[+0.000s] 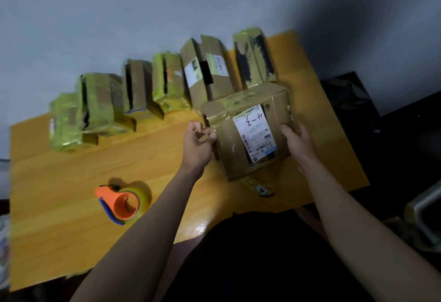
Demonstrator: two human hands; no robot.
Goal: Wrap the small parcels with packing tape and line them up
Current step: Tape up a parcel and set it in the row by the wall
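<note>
A brown cardboard parcel [248, 132] with a white shipping label lies on the wooden table [71, 182], partly covered in clear tape. My left hand [199, 141] sits at its left edge, fingers curled, pinching the tape there. My right hand [297, 141] presses against the parcel's right side with straight fingers. An orange tape dispenser [121, 202] with a yellowish tape roll lies on the table, front left. Several taped parcels [95, 106] stand in a row along the table's back edge.
A grey wall rises behind the row. A small yellow tool [260, 188] lies on the table under the parcel's near edge. A dark bag [348, 101] sits right of the table. Metal frame and clutter at far right [424, 211].
</note>
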